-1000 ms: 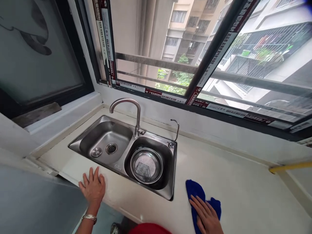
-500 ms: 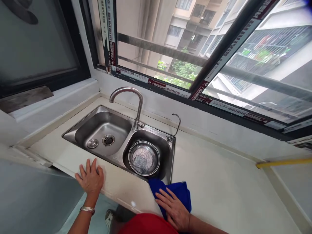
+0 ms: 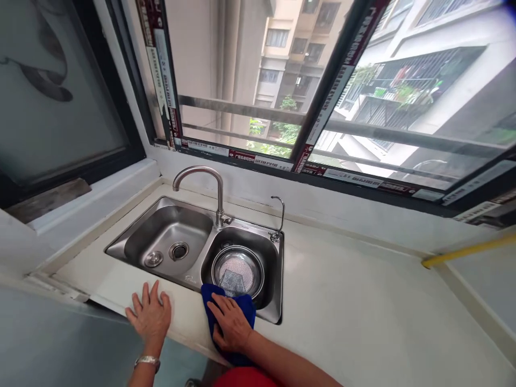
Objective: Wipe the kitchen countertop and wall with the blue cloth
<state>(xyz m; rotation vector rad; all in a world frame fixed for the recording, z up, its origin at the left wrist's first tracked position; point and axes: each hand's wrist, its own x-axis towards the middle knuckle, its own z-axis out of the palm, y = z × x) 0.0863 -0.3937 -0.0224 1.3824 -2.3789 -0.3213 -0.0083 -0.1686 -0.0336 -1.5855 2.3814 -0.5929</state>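
My left hand [image 3: 151, 313] lies palm down with spread fingers on the front strip of the pale countertop [image 3: 342, 301], holding nothing. A bracelet circles that wrist. A blue cloth [image 3: 207, 301] is under my right hand [image 3: 231, 325], which grips it and presses it to the counter with extended fingers. The cloth lies along the front edge of the right basin of the steel double sink [image 3: 275, 312] and overlaps its rim. Inside that basin sits a round metal strainer [image 3: 237, 266] with a grey mesh-like piece [image 3: 233, 280] in it, its near side partly covered by the cloth.
A curved faucet [image 3: 220, 193] rises behind the sink, and a thinner hooked tap [image 3: 282, 215] stands at its back right corner. The left basin holds a round drain stopper [image 3: 153, 259] beside the drain [image 3: 178, 251]. A yellow pipe [image 3: 463, 252] runs along the right wall.
My right hand has slid the blue cloth leftward along the sink's front edge. The left hand stays on the counter. The view has shifted slightly.
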